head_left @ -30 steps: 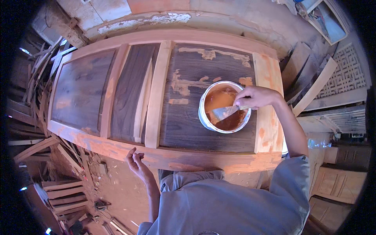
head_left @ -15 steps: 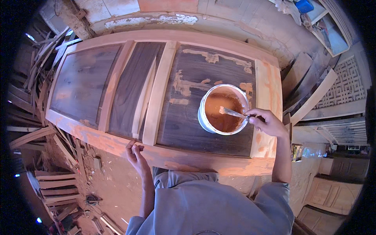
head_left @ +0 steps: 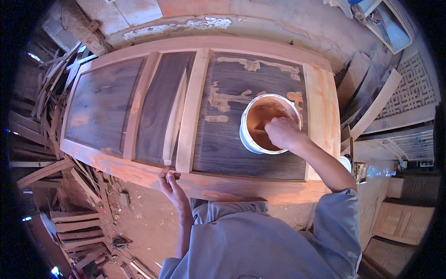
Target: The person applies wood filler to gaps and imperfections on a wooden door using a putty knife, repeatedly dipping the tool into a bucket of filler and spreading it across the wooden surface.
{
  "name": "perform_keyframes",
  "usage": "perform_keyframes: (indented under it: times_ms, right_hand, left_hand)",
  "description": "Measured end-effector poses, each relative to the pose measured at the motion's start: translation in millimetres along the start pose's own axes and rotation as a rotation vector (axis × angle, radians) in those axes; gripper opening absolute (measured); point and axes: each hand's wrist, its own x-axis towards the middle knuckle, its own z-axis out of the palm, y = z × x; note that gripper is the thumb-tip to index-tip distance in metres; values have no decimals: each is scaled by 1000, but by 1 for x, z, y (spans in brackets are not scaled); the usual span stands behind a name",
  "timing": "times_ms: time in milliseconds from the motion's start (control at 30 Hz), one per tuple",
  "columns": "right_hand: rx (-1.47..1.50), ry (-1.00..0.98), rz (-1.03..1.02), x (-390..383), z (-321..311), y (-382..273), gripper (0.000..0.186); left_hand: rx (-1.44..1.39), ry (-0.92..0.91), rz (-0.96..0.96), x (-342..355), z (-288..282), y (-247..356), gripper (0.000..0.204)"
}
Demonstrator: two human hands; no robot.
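A wooden panel door with dark panels lies flat before me, smeared in places with orange-brown filler. On its right panel stands a white bucket holding orange-brown filler paste. My right hand reaches into the bucket's mouth, closed round the handle of a putty knife; the blade is mostly hidden by the hand. My left hand is at the door's near edge, its fingers loosely bent and apart, with nothing visible in them. Just beyond its fingertips ends a thin pale wood strip lying on the narrow middle panel.
Scrap boards and sticks are heaped at the left. Planks lean at the right beside a carved lattice panel. A wall runs behind the door. Stacked wood slats lie on the dusty floor at lower left.
My right hand has moved left and down into the bucket with the putty knife, which was held above the rim. My left hand stays by the door's near edge.
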Motion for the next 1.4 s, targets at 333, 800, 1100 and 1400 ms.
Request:
perform_keyframes:
  times_ms: [333, 800, 1100, 1400]
  right_hand:
    - [372, -525, -272, 28, -47, 41, 26]
    - [1120, -314, -59, -40, -9, 115, 29]
    - [1107, 325, 53, -98, 38, 47, 24]
    - [1933, 325, 187, -114, 67, 11, 32]
  left_hand:
    - [55, 108, -25, -9, -38, -10, 22]
    - [0, 67, -37, -1, -10, -1, 21]
    - [-43, -108, -4, -6, 11, -2, 17]
    - [-17, -108, -40, -11, 6, -7, 19]
